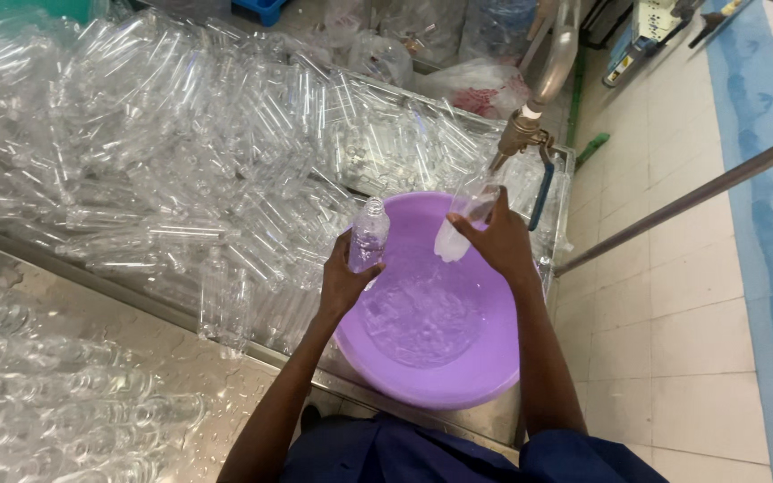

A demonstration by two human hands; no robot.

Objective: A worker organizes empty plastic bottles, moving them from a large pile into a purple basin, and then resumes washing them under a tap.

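Purple plastic basin [458, 380] sits near centre on a wet steel table [136, 349], partly filled with water. Dark blue clothing of the person shows at the near edge.

Left hand [344, 284] is over the basin's left rim, fingers wrapped around a small clear bottle [369, 234]. That bottle stands close to upright, long axis vertical, open neck pointing up and slightly far. No cap on it.

Right hand [498, 243] is over the far side of the basin, fingers and thumb closed around a second clear bottle [465, 216]. This one is tilted, long axis running from near-left up to far-right, neck pointing up toward the brass tap [521, 134], base down toward the water. Bottle mouth is right at the tap's spout; can't tell if it touches. Bottle looks partly filled, whitish at the low end.

Tap hangs from a metal pipe [556, 54] going up to the far right, with a blue handle [541, 192] hanging beside the basin.

Left and far of the basin: huge heap of empty clear bottles [181, 152] lying every direction in a steel tray. More clear bottles [38, 402] near left on the table. Right side: tiled floor [673, 340], a metal rail [682, 201] crossing diagonally, blue strip along the far right.
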